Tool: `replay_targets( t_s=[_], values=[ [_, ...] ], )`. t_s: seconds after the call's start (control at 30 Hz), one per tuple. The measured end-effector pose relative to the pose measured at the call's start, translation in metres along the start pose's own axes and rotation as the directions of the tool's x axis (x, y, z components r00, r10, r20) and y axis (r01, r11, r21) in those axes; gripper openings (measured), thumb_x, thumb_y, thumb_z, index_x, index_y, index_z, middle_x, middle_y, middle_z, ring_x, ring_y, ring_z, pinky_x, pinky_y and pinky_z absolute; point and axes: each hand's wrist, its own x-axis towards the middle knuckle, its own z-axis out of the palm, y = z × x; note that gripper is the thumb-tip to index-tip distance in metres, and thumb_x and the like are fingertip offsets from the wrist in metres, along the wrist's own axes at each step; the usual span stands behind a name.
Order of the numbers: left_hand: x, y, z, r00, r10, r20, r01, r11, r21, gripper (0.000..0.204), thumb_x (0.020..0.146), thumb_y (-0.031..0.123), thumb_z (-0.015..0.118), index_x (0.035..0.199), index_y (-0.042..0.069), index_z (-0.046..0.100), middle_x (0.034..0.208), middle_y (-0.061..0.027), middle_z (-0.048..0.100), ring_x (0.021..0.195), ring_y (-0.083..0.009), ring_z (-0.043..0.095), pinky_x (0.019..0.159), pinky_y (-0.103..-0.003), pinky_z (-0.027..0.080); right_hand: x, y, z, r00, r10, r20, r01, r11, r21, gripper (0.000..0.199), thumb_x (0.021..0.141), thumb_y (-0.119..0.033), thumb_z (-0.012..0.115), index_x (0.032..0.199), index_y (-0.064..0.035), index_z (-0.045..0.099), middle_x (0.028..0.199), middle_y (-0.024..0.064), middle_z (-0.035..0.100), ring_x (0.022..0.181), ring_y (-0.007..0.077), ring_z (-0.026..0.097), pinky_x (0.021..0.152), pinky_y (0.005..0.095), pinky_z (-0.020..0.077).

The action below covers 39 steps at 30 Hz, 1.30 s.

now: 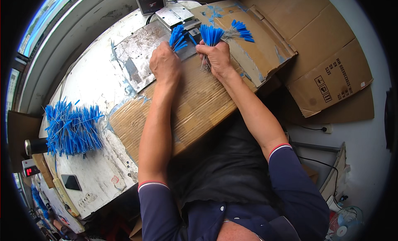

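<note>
My left hand [165, 64] is closed around a small bunch of blue-sleeved wires [178, 37], their blue ends fanning out past my fingers. Close by on the right, my right hand [218, 57] grips a thicker bunch of the same wires [211, 34], blue ends up and thin bare ends hanging below. A single blue piece [192, 39] shows between the two hands, in front of a small metal fixture [176, 17]. Just beyond my right hand, another bundle of blue-sleeved wires [241, 30] lies on the cardboard.
A large heap of blue-sleeved wires [74, 131] covers part of the white table at left. Near it lie a phone [71, 182] and a power strip [65, 195]. A box with a red display [151, 2] stands behind the metal plate [137, 54]. An open carton [327, 75] is at right.
</note>
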Motion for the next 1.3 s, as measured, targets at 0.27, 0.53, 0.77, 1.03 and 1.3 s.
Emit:
replay_targets(
  t_s=[0.27, 0.53, 0.77, 1.03, 1.3],
  values=[
    [0.003, 0.002, -0.003, 0.989, -0.147, -0.005, 0.146, 0.987, -0.067, 0.010, 0.087, 0.011, 0.061, 0.091, 0.003, 0.059, 0.083, -0.0221, 0.068, 0.083, -0.0416, 0.067, 0.073, -0.051, 0.049, 0.019, 0.008, 0.013, 0.992, -0.076, -0.104, 0.070, 0.996, -0.056, 0.011, 0.071, 0.002, 0.071, 0.076, -0.0016, 0.061, 0.063, 0.0049, 0.060, 0.045, 0.0119, 0.055, 0.038, 0.0255, 0.0404],
    [0.004, -0.002, 0.002, 0.981, -0.070, -0.183, 0.059, 0.996, -0.065, 0.008, 0.085, 0.006, 0.062, 0.091, 0.004, 0.058, 0.085, -0.0178, 0.065, 0.083, -0.0380, 0.063, 0.076, -0.048, 0.047, 0.026, 0.013, 0.021, 0.977, -0.117, -0.178, 0.076, 0.972, -0.222, 0.010, 0.072, 0.001, 0.072, 0.072, -0.0011, 0.062, 0.060, 0.0055, 0.061, 0.047, 0.0126, 0.059, 0.036, 0.0268, 0.0410],
    [0.002, 0.000, 0.001, 0.996, -0.007, -0.089, -0.005, 0.992, -0.124, 0.013, 0.086, 0.010, 0.065, 0.094, 0.003, 0.057, 0.085, -0.0206, 0.066, 0.082, -0.0415, 0.064, 0.072, -0.052, 0.047, 0.023, 0.006, 0.013, 0.995, -0.047, -0.083, 0.036, 0.990, -0.135, 0.005, 0.075, 0.001, 0.071, 0.077, 0.0010, 0.067, 0.065, 0.0076, 0.064, 0.049, 0.0141, 0.061, 0.038, 0.0269, 0.0445],
    [0.001, -0.003, 0.002, 1.000, 0.015, -0.010, -0.016, 0.997, -0.082, 0.013, 0.086, 0.010, 0.065, 0.095, 0.004, 0.058, 0.084, -0.0203, 0.067, 0.082, -0.0404, 0.066, 0.071, -0.050, 0.049, 0.008, -0.002, 0.009, 0.999, -0.045, -0.019, 0.047, 0.990, 0.133, 0.008, 0.079, -0.001, 0.072, 0.084, 0.0022, 0.068, 0.067, 0.0095, 0.067, 0.051, 0.0159, 0.063, 0.044, 0.0262, 0.0517],
    [0.000, 0.000, 0.001, 0.999, 0.052, -0.015, -0.053, 0.996, -0.065, 0.011, 0.083, 0.007, 0.063, 0.093, 0.005, 0.059, 0.083, -0.0194, 0.067, 0.081, -0.0390, 0.067, 0.072, -0.049, 0.050, 0.008, -0.006, -0.004, 0.993, 0.116, -0.018, -0.113, 0.985, 0.128, 0.009, 0.077, 0.003, 0.074, 0.085, 0.0027, 0.068, 0.075, 0.0104, 0.069, 0.059, 0.0183, 0.067, 0.048, 0.0296, 0.0558]
  ],
)
